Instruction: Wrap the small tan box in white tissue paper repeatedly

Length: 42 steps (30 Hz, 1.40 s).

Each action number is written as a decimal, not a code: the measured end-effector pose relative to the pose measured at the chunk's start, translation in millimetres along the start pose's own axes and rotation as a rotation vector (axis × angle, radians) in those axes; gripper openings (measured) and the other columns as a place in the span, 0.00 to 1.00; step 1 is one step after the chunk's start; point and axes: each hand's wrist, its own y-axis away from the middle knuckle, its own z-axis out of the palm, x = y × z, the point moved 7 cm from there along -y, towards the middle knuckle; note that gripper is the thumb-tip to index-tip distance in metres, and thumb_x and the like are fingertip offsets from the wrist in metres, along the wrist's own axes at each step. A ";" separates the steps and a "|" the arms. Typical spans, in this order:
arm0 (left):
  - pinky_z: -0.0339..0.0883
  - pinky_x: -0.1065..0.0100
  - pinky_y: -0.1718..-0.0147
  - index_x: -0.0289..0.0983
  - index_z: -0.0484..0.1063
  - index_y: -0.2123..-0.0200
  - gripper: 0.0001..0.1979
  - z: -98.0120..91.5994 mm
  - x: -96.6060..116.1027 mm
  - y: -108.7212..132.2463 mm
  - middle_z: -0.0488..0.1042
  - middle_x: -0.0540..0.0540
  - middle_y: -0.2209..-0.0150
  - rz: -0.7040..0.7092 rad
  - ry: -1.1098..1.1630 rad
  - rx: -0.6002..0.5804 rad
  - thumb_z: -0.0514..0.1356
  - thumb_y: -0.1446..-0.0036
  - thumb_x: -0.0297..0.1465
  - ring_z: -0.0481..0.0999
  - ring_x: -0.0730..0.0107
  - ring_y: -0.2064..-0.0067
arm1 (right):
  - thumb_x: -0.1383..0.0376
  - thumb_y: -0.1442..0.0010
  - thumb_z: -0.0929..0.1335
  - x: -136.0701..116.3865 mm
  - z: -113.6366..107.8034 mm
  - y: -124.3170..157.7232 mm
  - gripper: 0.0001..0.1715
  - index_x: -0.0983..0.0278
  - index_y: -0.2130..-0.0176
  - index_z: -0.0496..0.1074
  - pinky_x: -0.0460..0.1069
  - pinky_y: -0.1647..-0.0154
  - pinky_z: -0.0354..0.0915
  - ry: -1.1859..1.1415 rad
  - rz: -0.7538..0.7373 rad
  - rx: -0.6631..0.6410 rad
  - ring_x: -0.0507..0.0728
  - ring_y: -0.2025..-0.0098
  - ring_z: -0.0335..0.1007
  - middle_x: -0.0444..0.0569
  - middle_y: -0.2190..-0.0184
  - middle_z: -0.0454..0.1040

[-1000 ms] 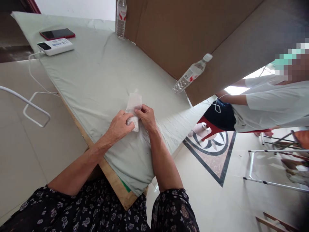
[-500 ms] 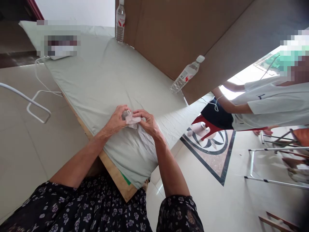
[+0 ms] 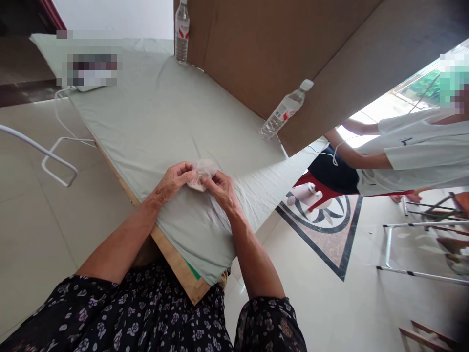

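Between my two hands, just above the near part of the cloth-covered table (image 3: 146, 112), is a small pale object in thin clear plastic wrapping (image 3: 200, 178); its exact kind is too blurred to make out. My left hand (image 3: 176, 180) pinches its left side with thumb and fingers. From the right, my right hand (image 3: 221, 188) grips the wrapping, the thumb pressed on its front face. Some of the filmy plastic stands up behind the fingertips.
One water bottle (image 3: 182, 34) stands at the back against a large cardboard panel (image 3: 249, 54); another bottle (image 3: 286, 110) is nearer, at the right. A white device with a cable (image 3: 93, 80) lies far left. Beyond the panel, a person in a white shirt (image 3: 421, 146) sits.
My hands have turned the wrapped object, so a flatter pale face shows now and the plastic has shifted to the back. My right thumb has moved onto the front.
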 end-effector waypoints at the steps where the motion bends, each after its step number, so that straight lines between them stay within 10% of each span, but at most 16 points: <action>1: 0.71 0.61 0.55 0.35 0.74 0.55 0.26 1.5 -0.8 0.8 0.80 0.42 0.57 -0.012 0.043 -0.036 0.69 0.50 0.48 0.79 0.60 0.56 | 0.46 0.38 0.69 2.5 1.0 0.5 0.22 0.63 0.65 0.77 0.49 0.65 0.63 -0.056 0.056 -0.001 0.54 0.67 0.67 0.44 0.71 0.74; 7: 0.71 0.59 0.47 0.35 0.68 0.40 0.36 10.0 -9.8 0.4 0.78 0.38 0.45 0.006 0.016 -0.143 0.72 0.49 0.41 0.78 0.55 0.45 | 0.42 0.37 0.65 5.5 -1.9 2.4 0.28 0.60 0.75 0.65 0.49 0.69 0.52 0.064 0.053 0.028 0.52 0.72 0.54 0.40 0.77 0.60; 15: 0.71 0.52 0.41 0.37 0.61 0.34 0.45 2.6 -15.8 -0.6 0.69 0.33 0.36 0.087 -0.076 -0.003 0.73 0.51 0.42 0.77 0.53 0.42 | 0.45 0.33 0.63 12.3 -3.2 -2.8 0.26 0.59 0.72 0.68 0.49 0.65 0.61 0.229 0.005 0.034 0.54 0.69 0.65 0.43 0.75 0.69; 21: 0.73 0.53 0.43 0.38 0.68 0.43 0.33 3.8 -11.2 3.9 0.70 0.36 0.40 0.135 -0.157 0.042 0.71 0.49 0.43 0.78 0.58 0.46 | 0.46 0.34 0.66 24.3 -9.8 6.2 0.32 0.60 0.38 0.65 0.59 0.44 0.71 0.212 0.012 0.216 0.61 0.49 0.76 0.57 0.43 0.76; 28: 0.70 0.56 0.40 0.36 0.76 0.53 0.25 4.3 -11.1 2.1 0.68 0.36 0.38 0.110 -0.222 -0.023 0.70 0.50 0.44 0.77 0.57 0.44 | 0.51 0.29 0.65 17.9 -8.7 8.6 0.17 0.57 0.49 0.75 0.64 0.29 0.58 0.465 -0.127 0.205 0.65 0.29 0.61 0.55 0.32 0.66; 34: 0.67 0.53 0.37 0.38 0.77 0.55 0.24 4.4 -12.9 1.1 0.70 0.37 0.38 0.092 -0.203 -0.096 0.71 0.52 0.43 0.75 0.54 0.41 | 0.52 0.26 0.62 19.3 1.4 4.7 0.19 0.55 0.53 0.79 0.63 0.27 0.57 0.420 -0.158 0.092 0.63 0.28 0.60 0.49 0.32 0.67; 42: 0.65 0.51 0.36 0.37 0.75 0.56 0.25 5.8 -15.3 0.9 0.67 0.35 0.35 0.101 -0.161 -0.123 0.73 0.54 0.44 0.75 0.52 0.40 | 0.48 0.29 0.65 16.0 -15.6 14.6 0.19 0.58 0.52 0.75 0.65 0.30 0.59 0.391 -0.110 0.276 0.64 0.32 0.65 0.56 0.37 0.72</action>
